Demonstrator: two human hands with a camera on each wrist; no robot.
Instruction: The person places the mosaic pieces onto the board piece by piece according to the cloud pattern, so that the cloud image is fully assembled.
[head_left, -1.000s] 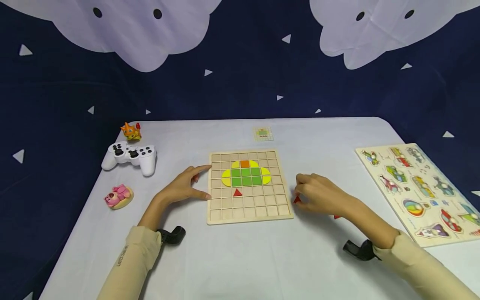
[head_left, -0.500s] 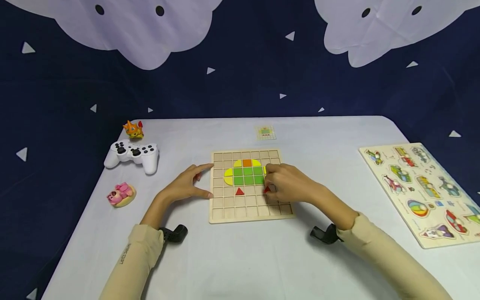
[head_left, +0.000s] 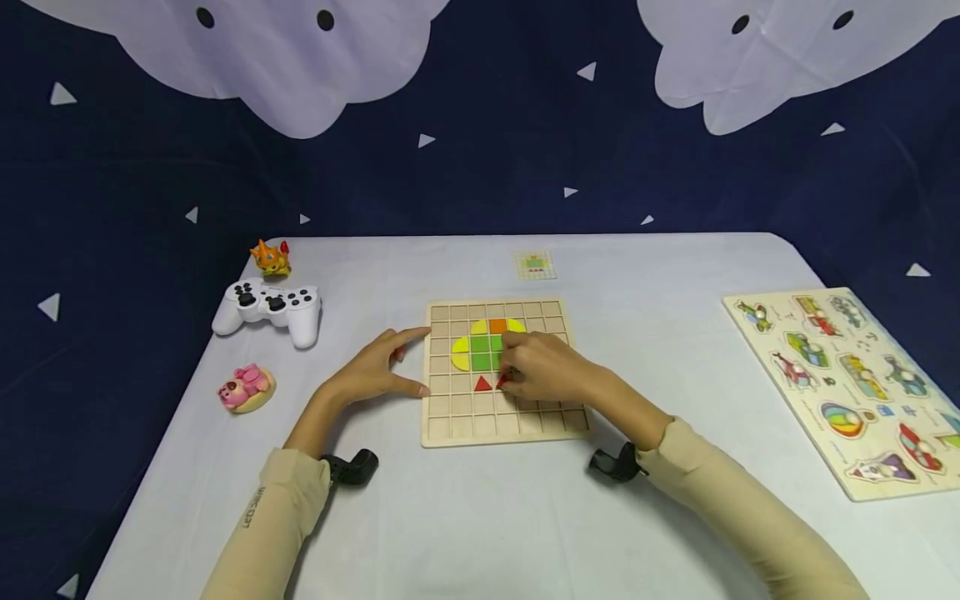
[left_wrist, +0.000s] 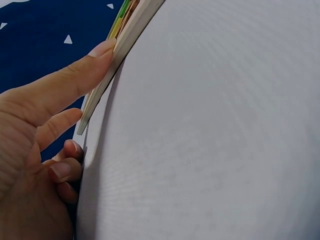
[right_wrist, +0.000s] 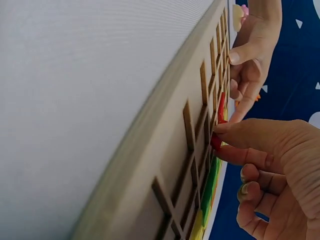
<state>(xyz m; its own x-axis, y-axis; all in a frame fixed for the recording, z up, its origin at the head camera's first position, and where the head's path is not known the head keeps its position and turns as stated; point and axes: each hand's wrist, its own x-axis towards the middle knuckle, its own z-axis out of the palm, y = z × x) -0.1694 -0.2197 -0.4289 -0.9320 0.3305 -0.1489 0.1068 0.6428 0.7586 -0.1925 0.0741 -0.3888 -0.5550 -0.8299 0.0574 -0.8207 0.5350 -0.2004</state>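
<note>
On the grid board (head_left: 502, 417) the green, yellow and orange figure is laid, one red triangle (head_left: 482, 383) beneath; the right hand (head_left: 543, 371) pinches a second red piece (head_left: 503, 381) over the neighbouring cell, unseated; the left hand (head_left: 367, 375), fingers straight, braces the board's edge

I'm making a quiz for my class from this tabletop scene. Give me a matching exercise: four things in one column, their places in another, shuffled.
Things:
1. game controller
2. pink toy
3. vehicle puzzle
4. small card

Places:
A. right edge of the table
B. behind the grid board
C. nearest the person, on the left
D. just in front of the orange toy

Pairs: 1-D, 2-C, 3-A, 4-B
</note>
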